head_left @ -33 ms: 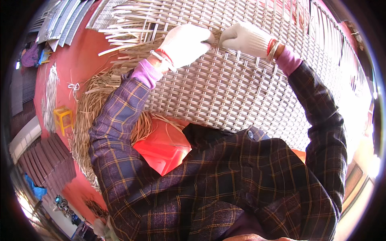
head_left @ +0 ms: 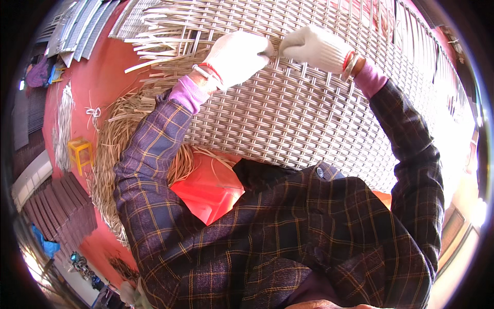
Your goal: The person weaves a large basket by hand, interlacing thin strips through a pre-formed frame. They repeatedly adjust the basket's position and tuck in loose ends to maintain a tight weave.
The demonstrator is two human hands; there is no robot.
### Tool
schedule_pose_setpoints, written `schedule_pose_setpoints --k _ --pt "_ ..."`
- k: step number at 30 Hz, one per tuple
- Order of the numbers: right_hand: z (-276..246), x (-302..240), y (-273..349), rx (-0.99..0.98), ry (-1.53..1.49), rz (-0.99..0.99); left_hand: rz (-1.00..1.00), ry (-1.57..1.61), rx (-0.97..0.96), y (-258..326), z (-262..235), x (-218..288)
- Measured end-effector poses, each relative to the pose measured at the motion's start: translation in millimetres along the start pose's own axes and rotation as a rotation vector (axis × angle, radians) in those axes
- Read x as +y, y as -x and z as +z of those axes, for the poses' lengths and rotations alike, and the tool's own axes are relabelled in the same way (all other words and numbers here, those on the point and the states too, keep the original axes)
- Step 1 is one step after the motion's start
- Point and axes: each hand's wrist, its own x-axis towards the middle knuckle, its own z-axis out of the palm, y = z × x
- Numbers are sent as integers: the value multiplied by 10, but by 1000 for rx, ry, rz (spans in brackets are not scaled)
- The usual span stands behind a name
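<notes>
A large panel of pale, flat woven strips (head_left: 288, 118) lies in front of me and reaches past both hands. My left hand (head_left: 239, 57), in a white knitted glove, rests on the panel with its fingers curled closed. Just to its right, a small gap away, my right hand (head_left: 314, 49) wears the same kind of glove and is closed in a pinch at the weave. The gloves hide whatever is between the fingers of either hand. Loose strip ends (head_left: 154, 44) stick out from the panel's left edge.
A heap of loose tan strips (head_left: 116, 139) lies along the panel's left side. A yellow stool (head_left: 80, 153) stands on the red floor (head_left: 110, 67), near a bundle of pale strips (head_left: 66, 123). Stacked brown woven pieces (head_left: 62, 206) sit at the lower left.
My right hand has shifted very slightly up and its fingers have turned a little. My left hand is nearly where it was.
</notes>
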Motion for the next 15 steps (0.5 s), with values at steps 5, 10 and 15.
schedule_pose_setpoints --k 5,10,15 --pt "95 -32 180 119 127 32 38 -40 -21 -68 16 40" --pt "243 -22 264 246 394 -70 10 -29 -51 11 -45 120" --pt "182 3 358 100 342 13 2 53 41 70 -20 218"
